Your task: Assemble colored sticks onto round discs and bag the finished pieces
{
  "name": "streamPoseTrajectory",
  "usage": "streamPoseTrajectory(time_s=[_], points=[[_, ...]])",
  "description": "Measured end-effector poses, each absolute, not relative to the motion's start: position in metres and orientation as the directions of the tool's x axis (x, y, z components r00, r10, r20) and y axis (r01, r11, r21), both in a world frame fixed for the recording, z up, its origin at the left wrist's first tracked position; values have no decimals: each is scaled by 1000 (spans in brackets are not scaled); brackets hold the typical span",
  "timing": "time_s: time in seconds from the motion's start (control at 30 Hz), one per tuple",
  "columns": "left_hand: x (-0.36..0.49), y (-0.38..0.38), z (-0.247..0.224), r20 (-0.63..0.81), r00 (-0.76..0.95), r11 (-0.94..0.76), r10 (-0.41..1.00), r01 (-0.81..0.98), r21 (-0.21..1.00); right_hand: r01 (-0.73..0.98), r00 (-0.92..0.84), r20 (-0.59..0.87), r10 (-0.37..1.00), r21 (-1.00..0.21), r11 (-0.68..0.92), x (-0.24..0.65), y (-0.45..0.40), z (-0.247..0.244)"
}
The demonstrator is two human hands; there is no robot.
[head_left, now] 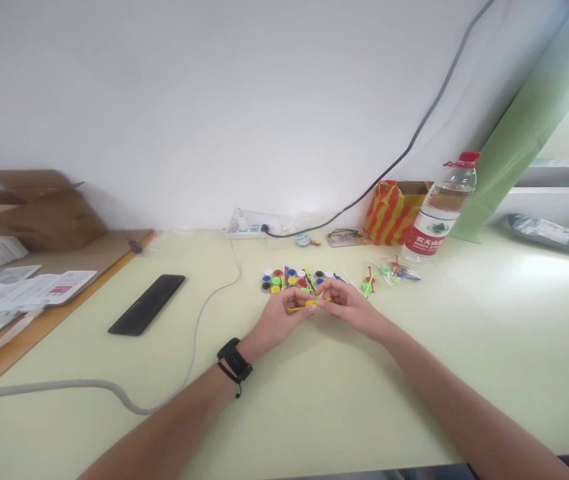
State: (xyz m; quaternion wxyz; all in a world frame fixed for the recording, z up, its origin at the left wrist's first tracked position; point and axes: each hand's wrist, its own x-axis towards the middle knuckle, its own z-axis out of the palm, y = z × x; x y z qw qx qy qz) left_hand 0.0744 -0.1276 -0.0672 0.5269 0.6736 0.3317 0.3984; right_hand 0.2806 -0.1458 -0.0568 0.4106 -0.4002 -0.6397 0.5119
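Observation:
My left hand [283, 316], with a black watch [235, 359] on its wrist, pinches a small yellow plastic piece [310, 303] near the middle of the table. My right hand [348, 305] meets it from the right, its fingers closed on the same yellow piece. A bit of green shows between the fingertips, too small to make out. Just behind the hands lie several round coloured discs [275, 281] in rows, with thin coloured sticks among them, partly hidden by the fingers. Red and green plastic pieces [368, 281] lie to the right of the discs.
A large water bottle [432, 227] stands at the back right beside a striped bag [387, 217]. Small bagged parts [398, 270] lie before it. A black slab [147, 305] and a grey cable [89, 384] are at left. A power strip [250, 231] sits by the wall.

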Motion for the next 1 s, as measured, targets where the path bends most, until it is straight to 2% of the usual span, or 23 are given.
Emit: streamPoseTrajectory(time_s=[0.27, 0.47, 0.73, 0.9, 1.0], points=[[76, -130, -65, 151, 452, -136, 879, -66, 989, 110, -279, 131, 951, -980, 167, 280, -146, -57], [77, -127, -71, 124, 430, -90, 894, -98, 991, 218, -123, 214, 969, -947, 236, 286, -140, -63], [78, -124, -71, 75, 354, -16, 932, -166, 986, 321, -188, 332, 924, -869, 377, 288, -141, -64], [78, -125, -70, 50, 332, 14, 942, -187, 982, 232, -142, 300, 944, -916, 326, 281, -148, -63], [78, -126, -68, 54, 328, 8, 943, -184, 983, 238, -216, 220, 951, -933, 270, 282, -148, -60]])
